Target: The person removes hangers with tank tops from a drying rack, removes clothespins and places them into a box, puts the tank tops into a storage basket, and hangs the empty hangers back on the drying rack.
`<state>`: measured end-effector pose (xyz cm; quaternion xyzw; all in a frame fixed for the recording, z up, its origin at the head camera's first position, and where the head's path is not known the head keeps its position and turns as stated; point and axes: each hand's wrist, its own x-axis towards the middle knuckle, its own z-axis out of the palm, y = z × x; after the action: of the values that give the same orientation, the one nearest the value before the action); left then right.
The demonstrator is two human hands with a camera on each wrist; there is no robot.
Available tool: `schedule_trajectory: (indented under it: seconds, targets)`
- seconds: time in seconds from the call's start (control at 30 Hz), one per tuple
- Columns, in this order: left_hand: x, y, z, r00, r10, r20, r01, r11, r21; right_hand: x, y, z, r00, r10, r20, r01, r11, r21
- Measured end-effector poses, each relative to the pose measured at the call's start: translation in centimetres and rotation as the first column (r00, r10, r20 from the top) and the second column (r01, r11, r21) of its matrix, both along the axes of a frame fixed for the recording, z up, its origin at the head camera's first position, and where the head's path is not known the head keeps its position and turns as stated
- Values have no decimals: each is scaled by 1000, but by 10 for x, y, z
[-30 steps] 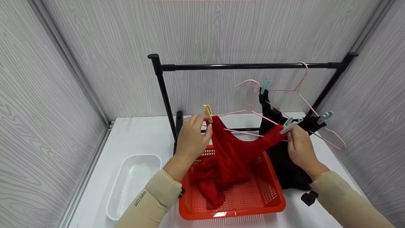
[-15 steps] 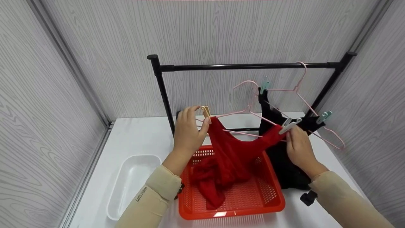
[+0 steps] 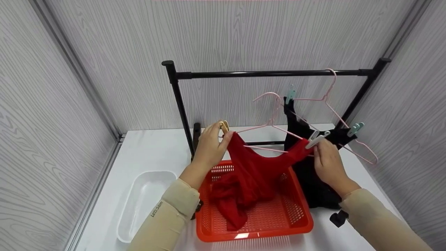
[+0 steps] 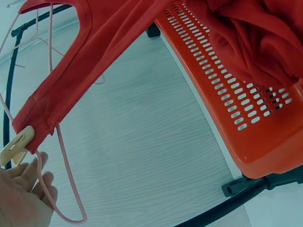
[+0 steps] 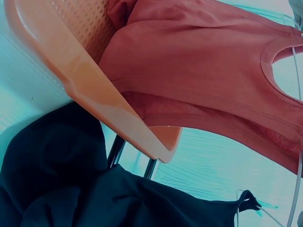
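Observation:
A red strappy garment (image 3: 258,170) hangs by its straps from a pink hanger (image 3: 256,128), its lower part lying in the red basket. My left hand (image 3: 208,146) is at the left strap, thumb and index finger pinching a yellow clothespin (image 3: 224,126). In the left wrist view that clothespin (image 4: 19,144) is clipped on the strap end, and the other fingers of my left hand (image 4: 28,194) are loosely bent below it. My right hand (image 3: 329,160) grips the hanger's right end, beside a white clothespin (image 3: 314,140) on the other strap; its fingertips are partly hidden.
Behind stands a black rack with a horizontal rail (image 3: 244,74). On it, a second pink hanger (image 3: 331,92) bears a black garment (image 3: 313,181) held by teal clothespins (image 3: 355,129). A red perforated basket (image 3: 256,235) and a white tray (image 3: 127,212) stand on the white table.
My left fingers have lifted off the yellow clothespin and come back onto it. The hanger's hook and the yellow clothespin have dropped slightly and moved left. My right hand has shifted only a little.

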<state>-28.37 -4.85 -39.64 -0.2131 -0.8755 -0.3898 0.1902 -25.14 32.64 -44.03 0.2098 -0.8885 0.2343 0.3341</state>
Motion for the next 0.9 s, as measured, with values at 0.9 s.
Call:
schedule_trajectory:
  seconds: [0.9]
  targets:
    - [3, -5, -5, 974, -191, 119, 145, 936, 320, -3, 1, -1, 1000, 10, 13, -10, 1000, 5]
